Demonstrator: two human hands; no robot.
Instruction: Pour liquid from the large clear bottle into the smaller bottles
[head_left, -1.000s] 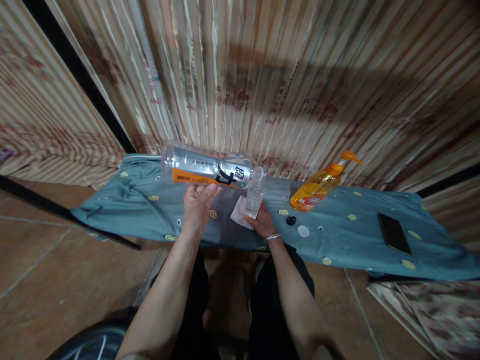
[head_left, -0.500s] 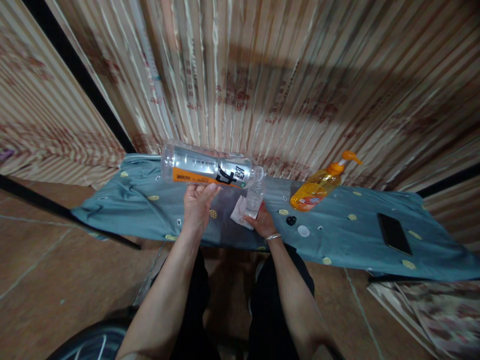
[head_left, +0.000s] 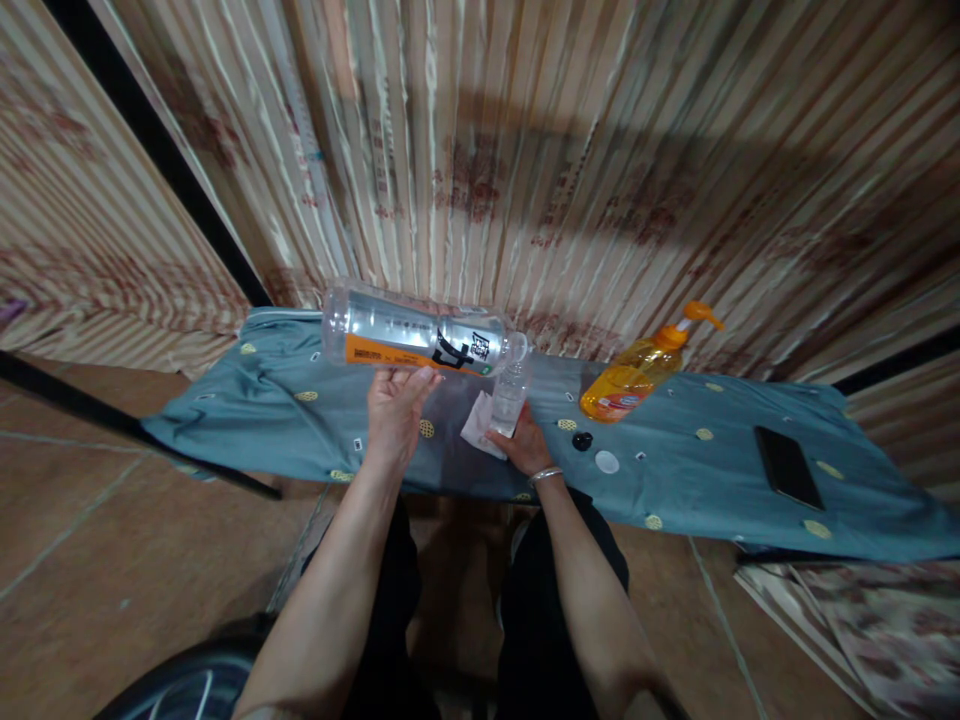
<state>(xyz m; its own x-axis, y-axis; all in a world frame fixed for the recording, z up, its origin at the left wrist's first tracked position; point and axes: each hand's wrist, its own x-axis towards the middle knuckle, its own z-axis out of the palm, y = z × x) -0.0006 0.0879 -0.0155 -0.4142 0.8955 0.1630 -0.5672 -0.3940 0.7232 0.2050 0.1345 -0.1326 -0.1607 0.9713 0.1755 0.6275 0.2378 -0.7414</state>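
My left hand (head_left: 397, 405) is closed around the underside of a large clear plastic bottle (head_left: 409, 335) with a silver and orange label. The bottle lies nearly level, its mouth to the right. That mouth meets the top of a small clear bottle (head_left: 511, 395), which stands slightly tilted with my right hand (head_left: 526, 443) wrapped round its lower part. Whether liquid runs between the two I cannot make out. Beside the small bottle, a crumpled white cloth or tissue (head_left: 477, 425) touches my right fingers.
A bench with a teal cloth (head_left: 300, 430) runs across. On its right half are an orange pump bottle (head_left: 630, 375), a black cap (head_left: 582, 440), a whitish disc (head_left: 607, 461) and a dark phone (head_left: 787, 467). Behind hangs a pleated curtain (head_left: 480, 150); a black pole (head_left: 161, 150) slants at left.
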